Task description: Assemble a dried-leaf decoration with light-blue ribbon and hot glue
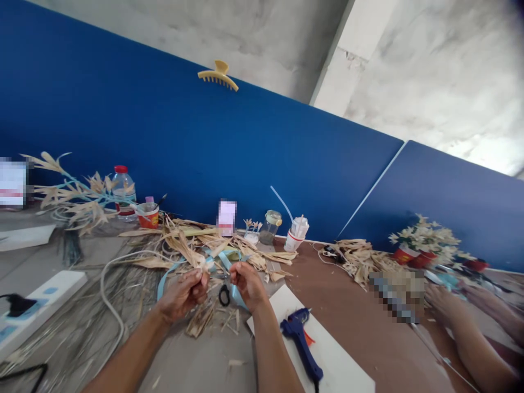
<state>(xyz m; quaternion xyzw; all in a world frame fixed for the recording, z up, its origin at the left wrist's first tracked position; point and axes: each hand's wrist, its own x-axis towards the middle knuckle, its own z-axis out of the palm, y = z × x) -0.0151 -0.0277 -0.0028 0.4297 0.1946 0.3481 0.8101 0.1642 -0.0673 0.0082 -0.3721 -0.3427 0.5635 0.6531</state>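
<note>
My left hand (184, 292) is closed in a pinch around a pale dried-husk piece (202, 265), with light blue ribbon at its tip. Just to the right, my right hand (248, 286) has its fingers curled on a light blue ribbon (225, 260), part of which hangs below the hand. Another length of blue ribbon (162, 279) curves down beside the left hand. Between the hands, scissors (224, 295) show a black handle loop; their blades are mostly hidden. Dried husks (180, 240) lie piled behind both hands.
A blue glue gun (301, 338) rests on a white board (335, 365) at right. Left are a power strip (45, 305), a white cable (107, 284) and thin wires. Cups, a bottle (123, 191) and a jar (270, 226) stand along the blue partition. Another person's hands (444, 305) are far right.
</note>
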